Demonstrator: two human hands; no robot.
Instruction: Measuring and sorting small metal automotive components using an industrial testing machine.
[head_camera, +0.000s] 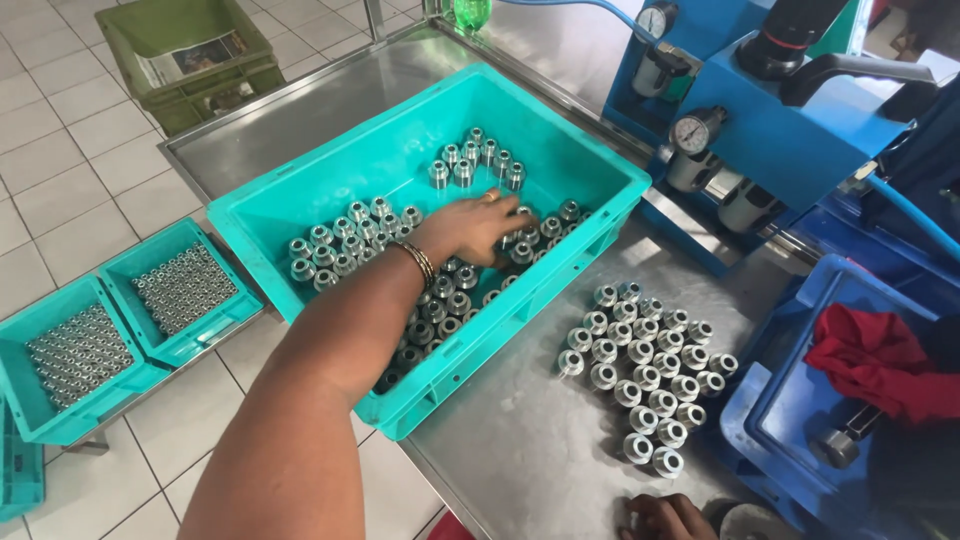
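A: Where is the left hand (470, 228) seen?

B: It is reached into the teal crate (330, 195) on the steel table (520, 450), with the palm turned down over the metal fittings (440, 300) lying in the crate. A bracelet (420, 263) is worn at the wrist.

A: How are its fingers (510, 222) held?

B: They are curled down among the fittings toward three o'clock of the crate's floor. Whether a fitting is actually gripped cannot be told, since the fingertips are hidden among the parts.

A: And the right hand (668, 518)?

B: Only its top is seen, at six o'clock of the view, resting at the table's near edge. The fingers are bent, but whether anything is held cannot be told.

A: Where are the other fittings placed?

B: A second batch of fittings (645, 375) is stood upright in close rows on the table, at four o'clock from the crate and just beyond the right hand. A smaller cluster (475, 160) is set toward the crate's twelve o'clock wall.

A: What else is shown?

B: A blue machine (780, 140) with gauges is stood at two o'clock. A red cloth (870, 360) is laid in a blue tray (790, 410) at three o'clock. Two small teal bins (120, 320) of parts are set on the floor at nine o'clock.
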